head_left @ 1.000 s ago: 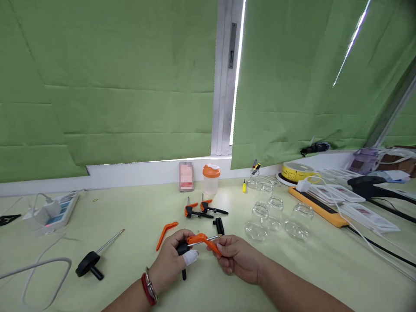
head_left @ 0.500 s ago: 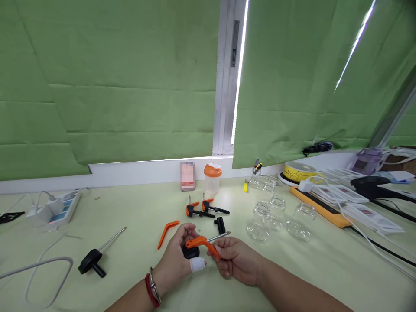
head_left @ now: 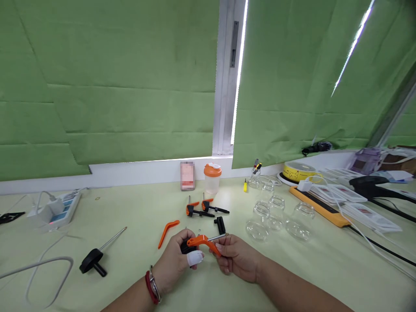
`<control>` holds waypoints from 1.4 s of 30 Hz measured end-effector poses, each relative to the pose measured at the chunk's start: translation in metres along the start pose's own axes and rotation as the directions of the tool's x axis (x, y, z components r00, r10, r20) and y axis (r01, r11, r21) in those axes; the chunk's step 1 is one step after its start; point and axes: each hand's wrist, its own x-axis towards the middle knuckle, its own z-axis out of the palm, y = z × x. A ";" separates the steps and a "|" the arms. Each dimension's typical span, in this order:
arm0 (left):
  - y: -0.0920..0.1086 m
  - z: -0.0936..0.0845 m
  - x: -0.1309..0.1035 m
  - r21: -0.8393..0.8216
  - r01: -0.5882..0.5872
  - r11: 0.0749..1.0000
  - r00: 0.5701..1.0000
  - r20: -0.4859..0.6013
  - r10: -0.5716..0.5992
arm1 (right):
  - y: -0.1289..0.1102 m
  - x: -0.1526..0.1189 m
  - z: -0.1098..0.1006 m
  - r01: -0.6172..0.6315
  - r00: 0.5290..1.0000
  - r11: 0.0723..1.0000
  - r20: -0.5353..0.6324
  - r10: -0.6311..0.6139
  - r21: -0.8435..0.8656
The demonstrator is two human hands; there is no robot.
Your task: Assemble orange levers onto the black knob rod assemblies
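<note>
My left hand (head_left: 173, 260), its thumb wrapped in white tape, closes around a black rounded part (head_left: 186, 247). A metal rod (head_left: 217, 237) sticks out to the right from behind an orange lever (head_left: 203, 240). My right hand (head_left: 240, 258) pinches the lever's lower right end, and its other end lies against the black part. Whether lever and black part are joined is hidden. A second orange lever (head_left: 167, 232) lies left of my hands. Beyond them are a short black tubular piece (head_left: 220, 225) and two orange-and-black assemblies (head_left: 195, 211) (head_left: 211, 206).
At left lies a black part with a metal rod (head_left: 92, 261), near a white cable and a power strip (head_left: 65, 212). Several clear glass jars (head_left: 258, 223) stand at right, before an orange-edged strip (head_left: 320, 208). An orange-lidded cup (head_left: 212, 178) stands at the back.
My left fingers have curled more tightly around the black part, and the taped thumb has shifted slightly up and left. The orange lever sits a little higher in my right hand.
</note>
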 end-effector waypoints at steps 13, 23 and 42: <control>0.011 0.003 -0.005 0.047 -0.012 0.999 1.000 0.024 0.011 | -0.001 -0.001 0.003 0.020 1.000 0.999 -0.010 -0.020 -0.028; 0.009 0.005 -0.004 -0.008 0.002 1.000 0.999 0.050 -0.002 | -0.001 -0.001 0.002 0.029 1.000 0.998 0.011 -0.029 -0.050; 0.008 0.005 -0.006 -0.088 0.001 0.996 0.989 0.148 0.012 | 0.000 -0.002 0.002 0.047 0.999 0.996 -0.014 -0.049 -0.075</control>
